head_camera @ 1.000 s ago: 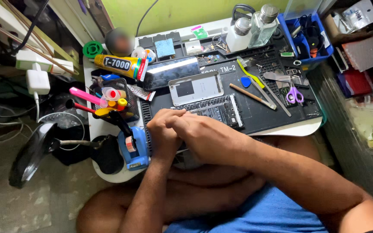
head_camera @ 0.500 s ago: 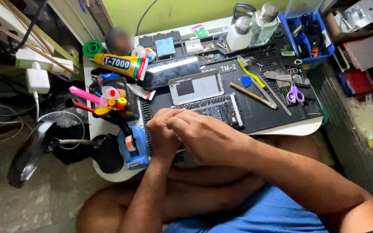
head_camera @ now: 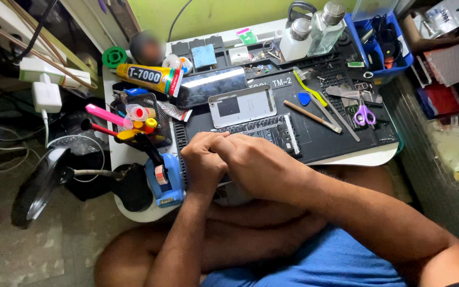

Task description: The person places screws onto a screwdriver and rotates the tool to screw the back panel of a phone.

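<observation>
My left hand (head_camera: pixel 203 162) and my right hand (head_camera: pixel 264 166) are pressed together, fingers curled, over the near edge of the black work mat (head_camera: pixel 336 139). Whatever lies between them is hidden. Just beyond my knuckles is an opened phone body (head_camera: pixel 264 133) with its circuit board showing. Behind it sit a silver phone panel (head_camera: pixel 241 105) and a dark glass screen (head_camera: pixel 211 85), both apart from my hands.
A blue tape dispenser (head_camera: pixel 166 178) stands left of my left hand, next to a mesh holder of pens (head_camera: pixel 144 119). A yellow glue tube (head_camera: pixel 147 76) lies at the back left. Purple scissors (head_camera: pixel 366 114), sticks, two bottles (head_camera: pixel 298 40) and a blue bin (head_camera: pixel 381 37) are on the right.
</observation>
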